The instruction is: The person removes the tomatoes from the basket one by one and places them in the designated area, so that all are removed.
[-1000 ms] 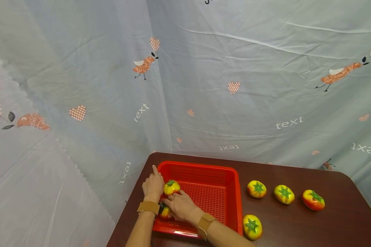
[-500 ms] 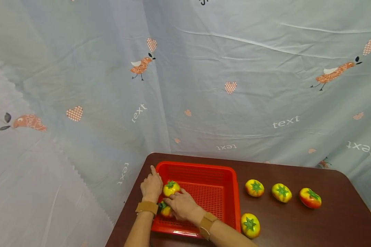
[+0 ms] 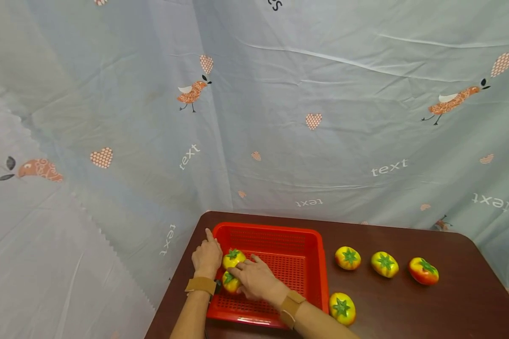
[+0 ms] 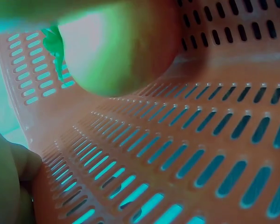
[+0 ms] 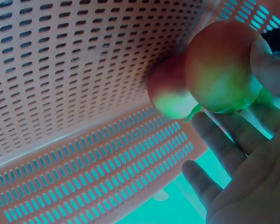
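Observation:
Inside the red plastic basket (image 3: 280,227), two yellow-and-red tomatoes with green star-shaped tops lie along the left wall. My right hand (image 3: 256,281) holds the nearer tomato (image 3: 230,284), thumb on one side and fingers on the other. The farther tomato (image 3: 233,258) sits right up against it; both show in the right wrist view, the held tomato (image 5: 224,70) in front of the other tomato (image 5: 173,88). My left hand (image 3: 207,256) grips the basket's left rim, index finger pointing forward along it. A tomato (image 4: 121,51) fills the upper part of the left wrist view.
On the dark brown table (image 3: 386,310), right of the basket, lie more tomatoes: one near the front (image 3: 342,309), and a row of a left one (image 3: 348,258), a middle one (image 3: 384,264) and a right one (image 3: 423,271). A patterned curtain (image 3: 343,141) hangs behind.
The nearer tomato has shifted forward in my right hand, up against the farther one. My left hand keeps its place on the rim. The head view has drifted slightly.

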`<state>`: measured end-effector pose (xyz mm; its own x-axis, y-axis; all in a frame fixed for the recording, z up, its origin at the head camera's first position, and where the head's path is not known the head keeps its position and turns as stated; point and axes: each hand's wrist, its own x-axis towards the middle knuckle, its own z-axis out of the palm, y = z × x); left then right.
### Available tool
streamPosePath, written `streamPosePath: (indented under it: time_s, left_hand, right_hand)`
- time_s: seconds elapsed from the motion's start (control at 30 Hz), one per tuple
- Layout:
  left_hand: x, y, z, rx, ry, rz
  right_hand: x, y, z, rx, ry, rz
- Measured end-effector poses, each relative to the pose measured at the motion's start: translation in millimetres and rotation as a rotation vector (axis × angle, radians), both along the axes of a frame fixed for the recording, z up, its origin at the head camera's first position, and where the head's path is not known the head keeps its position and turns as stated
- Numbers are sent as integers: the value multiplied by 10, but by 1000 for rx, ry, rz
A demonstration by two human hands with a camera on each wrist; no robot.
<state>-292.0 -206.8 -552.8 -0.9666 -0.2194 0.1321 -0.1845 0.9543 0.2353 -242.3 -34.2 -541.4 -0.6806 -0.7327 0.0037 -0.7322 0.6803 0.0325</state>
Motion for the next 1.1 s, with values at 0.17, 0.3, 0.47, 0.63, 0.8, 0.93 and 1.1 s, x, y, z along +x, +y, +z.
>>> streamPosePath:
  time_s: [0.17,0.3,0.47,0.63,0.8,0.93,1.1]
  left_hand:
    - [5,7,3,3,10,-1]
    - [10,9,6,0,19,-5]
    - [13,6,-7,2,8,-8]
    - [12,3,-28,1,5,-4]
    - [12,0,-22,-5,9,0]
    - [11,-1,-14,4,5,-2]
    - [17,12,2,19,10,-4]
  right_hand:
    - [-33,66,75,-19,-4,-21]
    - [-52,113,134,-34,4,-28]
    - [-69,175,183,-63,-1,-40]
    - [-96,249,210,-83,19,-57]
    - [-121,312,225,-99,43,-54]
    - [-132,342,260,-110,54,-51]
    - [-150,387,339,-137,65,-60]
